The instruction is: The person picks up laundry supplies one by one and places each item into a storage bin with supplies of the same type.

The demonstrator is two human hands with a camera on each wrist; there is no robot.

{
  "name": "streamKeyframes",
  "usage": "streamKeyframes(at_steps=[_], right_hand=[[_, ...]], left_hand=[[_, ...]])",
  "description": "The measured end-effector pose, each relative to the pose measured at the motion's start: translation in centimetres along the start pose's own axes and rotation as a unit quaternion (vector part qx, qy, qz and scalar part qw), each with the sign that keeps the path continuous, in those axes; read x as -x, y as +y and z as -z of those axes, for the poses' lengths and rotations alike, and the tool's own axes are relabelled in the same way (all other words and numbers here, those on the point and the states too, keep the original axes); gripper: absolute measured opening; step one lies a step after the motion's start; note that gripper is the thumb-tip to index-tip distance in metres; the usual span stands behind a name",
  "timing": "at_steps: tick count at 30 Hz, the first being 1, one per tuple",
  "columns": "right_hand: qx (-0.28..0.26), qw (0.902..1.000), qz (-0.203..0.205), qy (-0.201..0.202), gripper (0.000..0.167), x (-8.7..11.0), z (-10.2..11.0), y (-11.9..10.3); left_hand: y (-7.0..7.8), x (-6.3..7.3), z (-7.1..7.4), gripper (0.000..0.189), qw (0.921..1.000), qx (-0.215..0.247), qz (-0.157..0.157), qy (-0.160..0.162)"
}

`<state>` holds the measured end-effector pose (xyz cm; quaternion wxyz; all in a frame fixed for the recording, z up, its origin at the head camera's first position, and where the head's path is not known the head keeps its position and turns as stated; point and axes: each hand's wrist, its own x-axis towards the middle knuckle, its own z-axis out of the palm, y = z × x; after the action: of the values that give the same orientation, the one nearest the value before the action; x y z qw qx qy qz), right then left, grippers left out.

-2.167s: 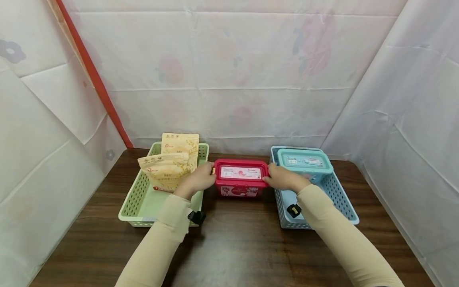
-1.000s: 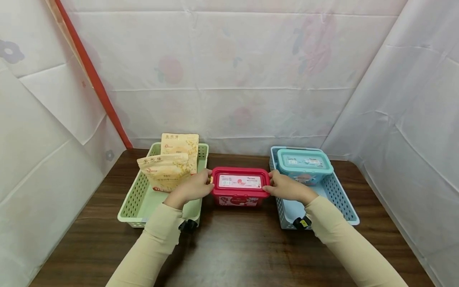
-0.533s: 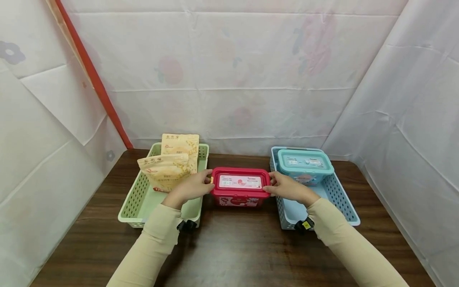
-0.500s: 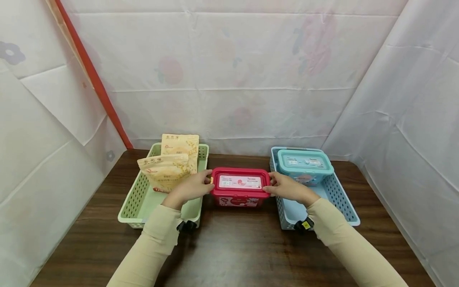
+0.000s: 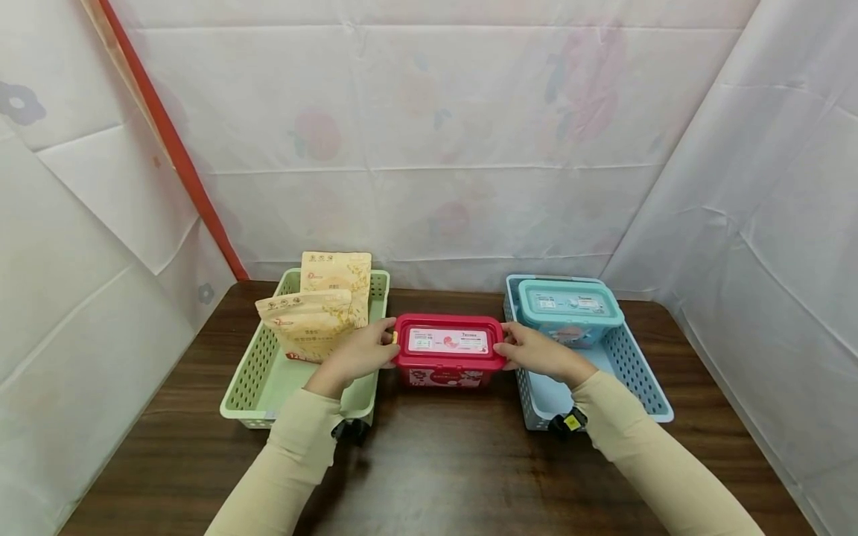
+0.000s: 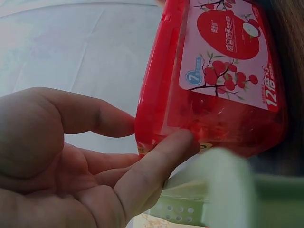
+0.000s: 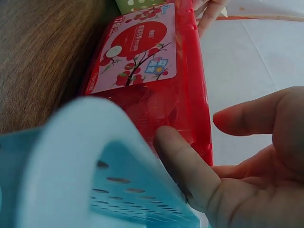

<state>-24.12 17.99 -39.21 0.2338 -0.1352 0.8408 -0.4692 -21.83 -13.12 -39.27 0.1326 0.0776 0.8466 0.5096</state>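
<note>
A red lidded plastic tub (image 5: 447,342) with a fruit label stands on the brown table between two baskets. At its left end my left hand (image 5: 360,348) pinches it, thumb at the lid's edge and a finger lower on the end wall in the left wrist view. My right hand (image 5: 541,350) grips the opposite end in the same manner; the right wrist view has its thumb right at the lid rim and a fingertip against the red side (image 7: 156,107). Both hands pass over the baskets' inner rims.
Two yellow pouches (image 5: 311,325) stand in the green basket (image 5: 243,387) on the left. In the blue basket (image 5: 633,365) on the right sits a turquoise lidded tub (image 5: 570,301). White cloth (image 5: 469,149) hangs behind the table (image 5: 442,476) and at both sides.
Compared with the oldest frame, the red tub has come a little toward me, both hands with it. Over the last second tub and hands have stayed almost in place.
</note>
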Motion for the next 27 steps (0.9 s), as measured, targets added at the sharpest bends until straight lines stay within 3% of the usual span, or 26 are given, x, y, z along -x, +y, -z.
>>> streamKeyframes(at_steps=[5, 10, 15, 21, 27], right_hand=[[-0.005, 0.9999, 0.000, 0.013, 0.050, 0.0, -0.2, -0.1], [-0.016, 0.9996, 0.015, 0.019, 0.050, 0.1, 0.1, 0.0], [-0.060, 0.9971, 0.036, 0.029, 0.052, 0.3, 0.8, 0.1], [-0.139, 0.9879, 0.042, 0.053, 0.053, 0.6, 1.3, 0.0], [-0.173, 0.9814, 0.047, 0.067, 0.052, 0.9, 1.5, -0.5]], left_hand=[[0.0, 0.0, -0.1, 0.060, 0.9998, -0.004, 0.006, 0.017], [-0.1, -0.1, -0.2, 0.059, 0.9994, 0.032, 0.003, 0.014], [0.0, -0.2, 0.1, 0.059, 0.9971, 0.073, -0.013, 0.012], [0.1, -0.1, 0.6, 0.059, 0.9894, 0.141, -0.029, 0.019], [0.2, 0.5, 1.2, 0.058, 0.9806, 0.190, -0.046, 0.014]])
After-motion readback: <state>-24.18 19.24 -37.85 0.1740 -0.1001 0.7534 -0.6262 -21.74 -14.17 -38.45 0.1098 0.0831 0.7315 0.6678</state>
